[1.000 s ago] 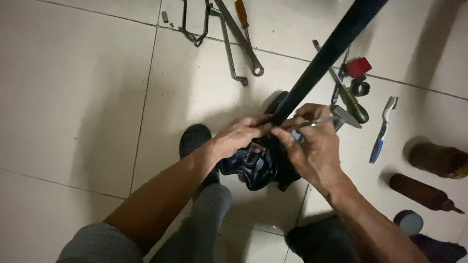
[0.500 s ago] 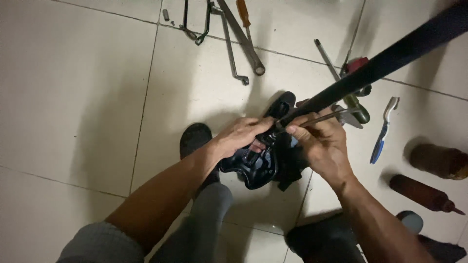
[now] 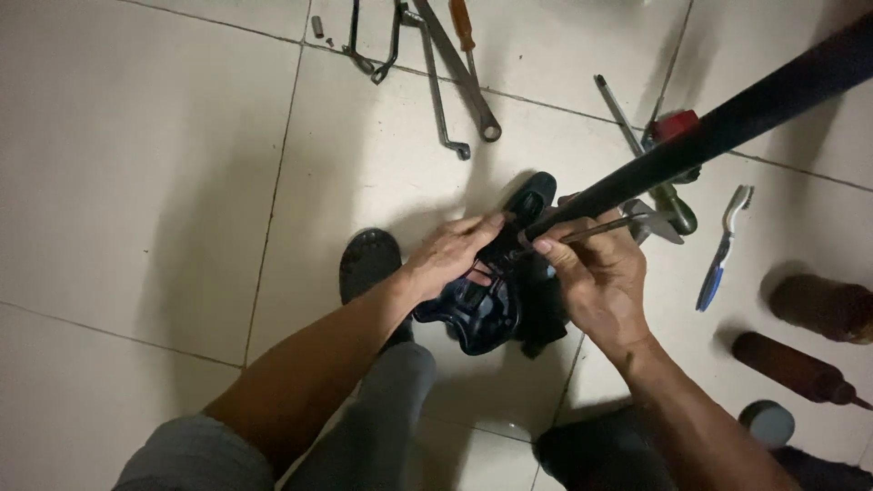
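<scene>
A dark blue-black plastic part [image 3: 477,314] sits low over the tiled floor between my hands. A long black tube [image 3: 727,118] runs from it up to the top right corner. My left hand [image 3: 450,255] grips the upper edge of the plastic part, fingers stretched toward the tube's lower end. My right hand [image 3: 596,277] pinches a thin metal tool [image 3: 600,227] whose tip meets the part where the tube joins it.
Wrenches [image 3: 455,82] and an orange-handled screwdriver [image 3: 462,23] lie at the top. A toothbrush [image 3: 723,250], a red-capped item [image 3: 675,125] and brown bottles [image 3: 796,368] lie at the right. My black shoe [image 3: 368,264] rests left of the part.
The black tube has swung down from steep to a shallower slant toward the right. Both hands stay on the part, with the right hand shifted slightly lower.
</scene>
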